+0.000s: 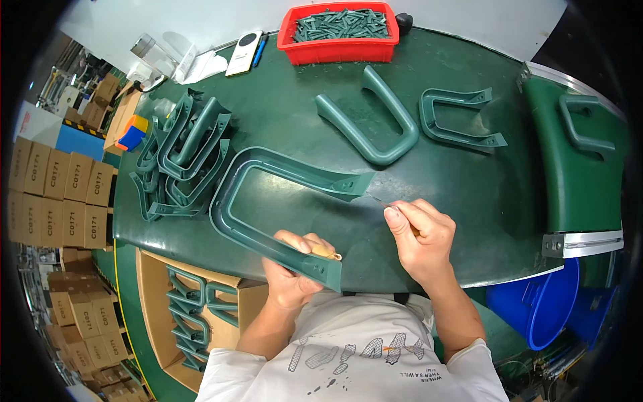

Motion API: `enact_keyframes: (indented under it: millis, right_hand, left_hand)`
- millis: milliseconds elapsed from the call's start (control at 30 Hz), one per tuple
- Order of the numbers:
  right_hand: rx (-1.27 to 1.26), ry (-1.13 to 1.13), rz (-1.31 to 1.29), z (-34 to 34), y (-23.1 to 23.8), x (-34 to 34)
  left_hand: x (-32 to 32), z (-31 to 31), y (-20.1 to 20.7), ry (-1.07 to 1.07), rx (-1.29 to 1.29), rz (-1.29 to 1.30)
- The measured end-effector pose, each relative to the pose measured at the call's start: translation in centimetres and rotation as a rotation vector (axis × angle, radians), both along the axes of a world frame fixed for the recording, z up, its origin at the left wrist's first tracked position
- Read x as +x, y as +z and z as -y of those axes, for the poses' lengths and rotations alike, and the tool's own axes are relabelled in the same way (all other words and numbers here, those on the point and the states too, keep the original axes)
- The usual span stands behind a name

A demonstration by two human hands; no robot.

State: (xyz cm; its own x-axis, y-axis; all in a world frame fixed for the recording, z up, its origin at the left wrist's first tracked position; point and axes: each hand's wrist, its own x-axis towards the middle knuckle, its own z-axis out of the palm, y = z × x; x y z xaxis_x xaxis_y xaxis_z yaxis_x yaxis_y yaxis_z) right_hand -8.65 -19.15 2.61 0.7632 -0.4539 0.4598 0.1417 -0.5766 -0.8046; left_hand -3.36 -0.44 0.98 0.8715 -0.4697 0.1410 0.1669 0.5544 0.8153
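a wide head-worn fisheye view looks down at close range onto the green table [483, 184].

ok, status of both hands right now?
Left hand: closed on one arm of a green U-shaped part.
Right hand: closed, pinching a thin tool.

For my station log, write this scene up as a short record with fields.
Left hand: grips a green U-shaped part near one end
Right hand: pinches a thin tool, tip close to the part's other end; contact unclear
Table, left: pile of similar parts
Table, far side: two loose parts; red bin of small green pieces
Lower left: cardboard box holding more green parts
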Motion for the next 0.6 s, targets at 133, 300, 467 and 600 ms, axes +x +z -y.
enact_keyframes:
  millis: [133,300,467,600]
  right_hand:
    - [0.010,0.010,0.011,-0.1,-0.3,0.2]
    - [-0.007,0.021,-0.006,0.0,-0.4,0.2]
    - [-0.060,-0.052,0.025,0.2,-0.5,0.4]
    - [-0.158,-0.170,-0.059,1.7,-0.6,1.0]
  left_hand:
    - [0.3,0.0,0.0,-0.022,0.002,0.028]
    - [0.2,0.1,0.0,-0.037,-0.017,0.034]
    - [0.3,-0.4,-0.6,-0.079,-0.067,0.127]
    - [-0.2,-0.7,-0.3,-0.152,-0.079,0.162]
